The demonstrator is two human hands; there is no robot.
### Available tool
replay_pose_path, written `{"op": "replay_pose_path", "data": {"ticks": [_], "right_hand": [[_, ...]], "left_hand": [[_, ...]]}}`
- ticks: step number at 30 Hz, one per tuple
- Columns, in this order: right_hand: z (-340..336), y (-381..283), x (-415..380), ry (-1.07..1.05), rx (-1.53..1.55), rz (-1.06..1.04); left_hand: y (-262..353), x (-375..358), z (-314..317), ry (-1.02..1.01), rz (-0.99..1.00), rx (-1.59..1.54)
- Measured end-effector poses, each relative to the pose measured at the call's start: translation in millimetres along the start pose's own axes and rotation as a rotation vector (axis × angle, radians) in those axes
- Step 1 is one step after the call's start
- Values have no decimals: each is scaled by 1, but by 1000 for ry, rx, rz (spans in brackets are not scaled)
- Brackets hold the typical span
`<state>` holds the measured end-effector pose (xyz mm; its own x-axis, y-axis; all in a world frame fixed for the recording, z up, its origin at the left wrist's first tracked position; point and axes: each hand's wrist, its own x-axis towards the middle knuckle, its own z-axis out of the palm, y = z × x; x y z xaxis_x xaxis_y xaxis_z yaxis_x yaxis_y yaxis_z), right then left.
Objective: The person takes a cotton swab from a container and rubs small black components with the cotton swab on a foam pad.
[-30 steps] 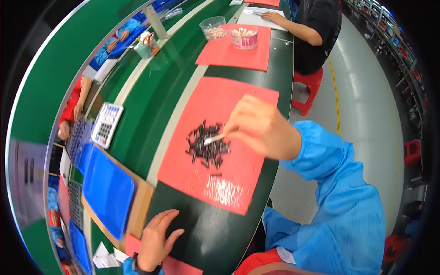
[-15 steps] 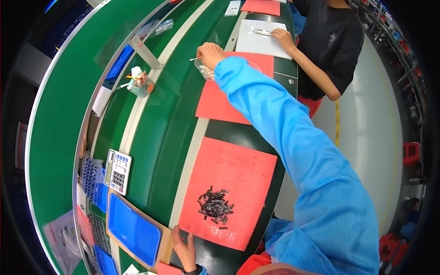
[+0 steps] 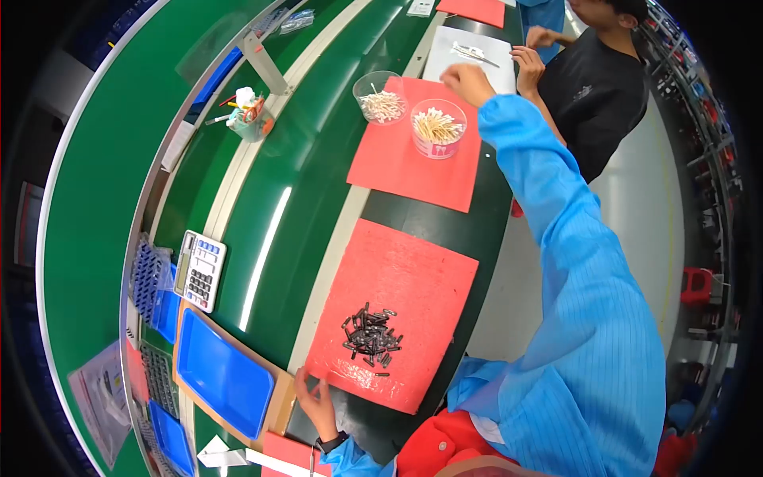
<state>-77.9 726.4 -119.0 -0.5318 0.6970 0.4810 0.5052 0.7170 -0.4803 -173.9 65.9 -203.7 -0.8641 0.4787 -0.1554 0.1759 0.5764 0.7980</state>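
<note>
My right hand reaches out in a blue sleeve, just above the pink-labelled tub of cotton swabs. Its fingers look loosely bent and apart, and I see no swab in them. Left of that tub, a clear cup holds more cotton swabs. Both containers stand on the far red mat. My left hand is open with fingers spread, beside the near corner of the closer red mat. A pile of small dark cylindrical parts lies on that mat.
A blue tray and a calculator lie to the left. A pen cup stands farther back. A co-worker in black sits at the far right beside a white mat with tweezers.
My right hand has moved right, from the clear cup to near the tub. The swab that stuck out of its fingers no longer shows. My left hand stays by the mat corner.
</note>
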Motion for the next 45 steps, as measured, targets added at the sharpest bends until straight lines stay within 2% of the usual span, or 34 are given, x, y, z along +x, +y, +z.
{"op": "replay_pose_path", "data": {"ticks": [3, 4, 5, 6, 7, 8, 9, 10, 11, 12, 14, 16, 17, 20, 23, 25, 26, 27, 28, 29, 30, 31, 33, 34, 35, 37, 38, 39, 41, 42, 45], "right_hand": [[15, 16, -39, -439, -162, -52], [34, 35, -42, -468, -212, -99], [64, 65, -38, -442, -267, -163], [112, 128, -23, -345, -309, -343], [176, 194, -22, -143, -308, -604], [128, 115, -24, -760, -384, -49], [110, 83, -10, -744, -504, -64], [114, 77, -16, -699, -559, -117], [115, 72, -17, -671, -610, -156], [115, 70, -17, -639, -651, -184], [71, 11, -21, -703, -544, -71], [84, 0, -20, -669, -586, -63], [92, 0, -19, -642, -626, -73], [103, 10, -10, -532, -739, -83], [93, 31, 4, -369, -890, -106], [57, 20, -23, -273, -710, -190], [35, 4, -46, -261, -571, -242], [22, -29, -83, -270, -426, -245], [13, -59, -125, -289, -272, -252], [15, -74, -166, -396, -77, -194], [35, -54, -201, -488, 5, -109], [47, -51, -234, -515, -85, -161], [89, 12, -274, -455, -16, -177], [87, 11, -282, -503, -67, 31], [90, 13, -294, -478, -142, -29], [83, -15, -310, -260, -235, -239], [81, -14, -310, -260, -230, -240], [78, -8, -308, -321, -218, -162], [77, 4, -296, -437, -194, -16], [72, 4, -294, -434, -200, -22], [61, 14, -286, -726, 20, 226]], "left_hand": [[-35, -3, -2, 207, 48, 135], [-38, -2, 0, 169, -149, -46], [-42, 1, 3, 147, -366, -221], [-61, 6, 7, 41, -377, -359], [-60, 0, 12, 28, -264, -408], [-38, -6, 24, 110, -271, -357], [-40, -6, 32, 184, -290, -29], [-4, -6, 40, 263, -331, 110], [-3, -7, 48, 282, -345, 141], [-5, -5, 52, 298, -347, 164], [-9, 4, 54, 288, -377, 155], [-27, 11, 47, 208, -397, 145], [-32, 12, 46, 214, -413, 139], [-26, 14, 57, 333, -259, 277], [-18, 9, 59, 382, -236, 192], [-9, 3, 51, 406, -227, 141], [-5, -10, 37, 425, -144, 112], [-6, -22, 25, 446, -68, 88], [-12, -32, 16, 461, -96, 91], [-26, -47, 2, 465, -101, 155], [-40, -71, -20, 490, -124, 242], [-54, -104, -50, 524, -160, 354], [-88, -151, -85, 666, -247, 475], [-102, -166, -97, 732, -256, 516], [-111, -179, -108, 768, -282, 549], [-126, -190, -120, 757, -191, 638], [-130, -192, -120, 737, -135, 671], [-128, -191, -118, 735, -135, 671], [-120, -183, -106, 549, -187, 688], [-121, -186, -107, 455, -211, 689], [-131, -193, -108, 398, -204, 713]]}}
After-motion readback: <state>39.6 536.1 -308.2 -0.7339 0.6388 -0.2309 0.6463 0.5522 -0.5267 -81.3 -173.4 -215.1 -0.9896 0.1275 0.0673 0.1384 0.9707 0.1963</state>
